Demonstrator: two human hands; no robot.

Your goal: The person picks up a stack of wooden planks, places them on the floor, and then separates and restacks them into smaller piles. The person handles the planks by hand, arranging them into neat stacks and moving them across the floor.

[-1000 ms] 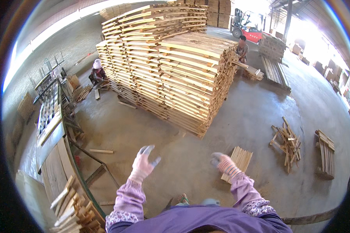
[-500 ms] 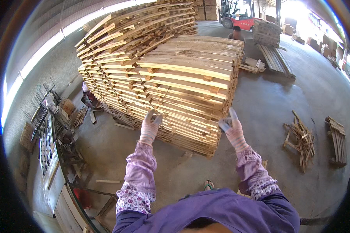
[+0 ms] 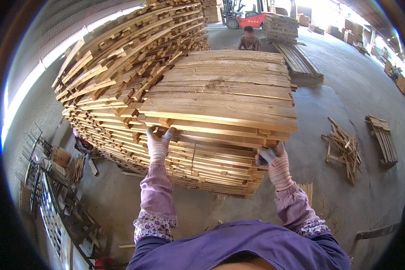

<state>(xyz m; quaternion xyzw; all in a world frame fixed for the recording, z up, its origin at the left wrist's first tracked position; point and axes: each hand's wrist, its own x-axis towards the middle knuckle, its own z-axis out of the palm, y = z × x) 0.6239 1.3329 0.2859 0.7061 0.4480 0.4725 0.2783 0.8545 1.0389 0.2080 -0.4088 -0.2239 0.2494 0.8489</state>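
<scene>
A slatted wooden pallet (image 3: 225, 87) lies at the top of a tall stack, its near edge jutting out over the pallets (image 3: 211, 168) below. My left hand (image 3: 157, 147), in a striped knit glove with grey fingertips, is closed on the lower part of that near edge, left of the middle. At the near right corner my right hand (image 3: 278, 164), gloved alike, grips the pallet's underside, fingers curled in below the boards. Parts of the fingers on both hands are hidden by the wood.
A taller pile of pallets (image 3: 108, 76) adjoins on the left. Behind the stack a person (image 3: 249, 40) faces me, with a red forklift (image 3: 251, 20) farther back. Scrap wood (image 3: 344, 148) and a leaning slatted panel (image 3: 382, 139) lie on the floor at right; metal frames (image 3: 54, 198) stand at left.
Both hands have gone from hovering before the stack to gripping the top pallet's near edge. That pallet now overhangs the stack toward me and right. My view has shifted; the person behind shows more.
</scene>
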